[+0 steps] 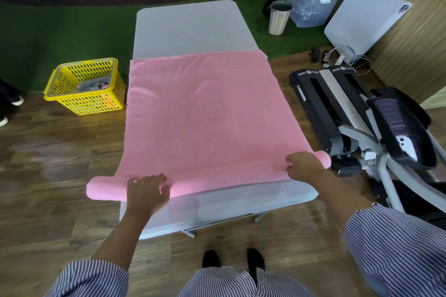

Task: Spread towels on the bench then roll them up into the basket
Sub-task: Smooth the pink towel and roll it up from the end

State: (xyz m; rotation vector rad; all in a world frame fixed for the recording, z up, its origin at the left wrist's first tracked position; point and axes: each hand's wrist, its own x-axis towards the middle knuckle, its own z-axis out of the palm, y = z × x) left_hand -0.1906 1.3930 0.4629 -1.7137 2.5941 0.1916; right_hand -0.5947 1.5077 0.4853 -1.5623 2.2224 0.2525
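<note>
A pink towel lies flat across a grey bench; its near edge is rolled; left hand and right hand curl over the roll, set wide apart, likely for evenness; a yellow basket waits on the floor, left.

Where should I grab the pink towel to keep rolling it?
Grip the rolled edge of the pink towel from the near side, palms on top like the left hand and right hand; the roll is a long, floppy tube, so spread hands wide.

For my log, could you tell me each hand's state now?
Left hand: grips the rolled end of the pink towel.
Right hand: grips the same roll.
</note>
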